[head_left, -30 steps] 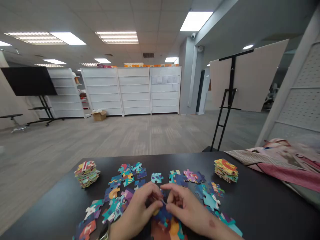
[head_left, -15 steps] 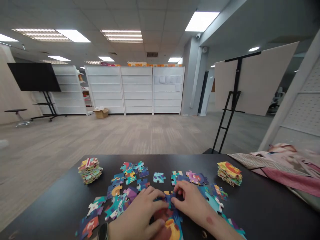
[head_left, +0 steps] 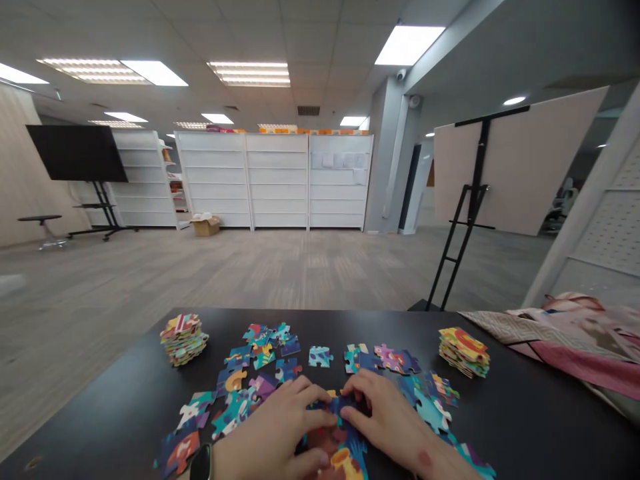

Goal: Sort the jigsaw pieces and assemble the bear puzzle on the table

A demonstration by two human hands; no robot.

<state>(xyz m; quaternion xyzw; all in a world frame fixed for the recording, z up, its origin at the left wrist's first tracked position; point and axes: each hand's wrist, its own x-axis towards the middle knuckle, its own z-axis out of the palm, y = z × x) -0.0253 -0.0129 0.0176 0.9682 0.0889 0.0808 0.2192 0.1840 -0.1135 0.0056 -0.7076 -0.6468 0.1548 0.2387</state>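
In front of me lies a joined part of a jigsaw puzzle [head_left: 350, 460], dark blue and brown with a yellow shape. My left hand [head_left: 287, 423], a dark watch at its wrist, rests over its left side with fingers apart. At the top edge of this part, my right hand [head_left: 383, 410] has its thumb and curled fingers on a dark blue puzzle piece [head_left: 343, 402]. The fingers cover much of that piece. Loose puzzle pieces [head_left: 239, 410] spread to the left, and more puzzle pieces [head_left: 433, 410] lie by my right forearm. One light blue puzzle piece [head_left: 320, 357] sits alone beyond my hands.
On the black table [head_left: 105, 400], a stack of puzzle pieces [head_left: 183, 340] stands at the left and another stack [head_left: 464, 351] at the right. Patterned cloth [head_left: 575, 340] covers the right back corner. Behind the table stands a board on a black stand [head_left: 470, 207].
My right fingers have drawn in slightly around the dark blue piece at the top of the joined part. My left hand stays almost in place. The whole view has shifted a little.
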